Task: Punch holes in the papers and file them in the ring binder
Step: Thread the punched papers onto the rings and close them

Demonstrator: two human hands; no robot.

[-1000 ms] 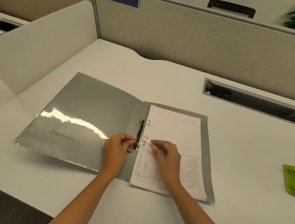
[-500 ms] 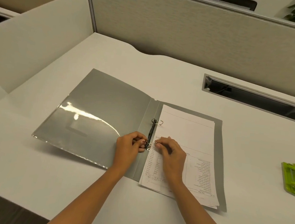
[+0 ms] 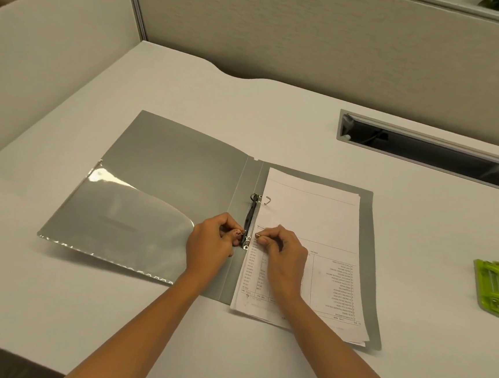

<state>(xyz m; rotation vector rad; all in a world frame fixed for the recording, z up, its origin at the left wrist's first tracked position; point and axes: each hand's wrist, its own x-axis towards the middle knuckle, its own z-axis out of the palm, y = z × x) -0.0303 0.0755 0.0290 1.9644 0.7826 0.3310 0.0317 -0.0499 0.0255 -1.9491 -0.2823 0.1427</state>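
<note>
Both hands are curled almost closed at the lower ring of the black-and-metal ring mechanism. The left hand pinches one half of that ring with its fingertips; the right hand pinches the other half, its heel resting on the stack of white printed papers. The papers lie on the right flap of the open grey plastic ring binder, flat on the white counter. A lime-green hole punch sits well off to the right, beige cubicle partitions behind.
</note>
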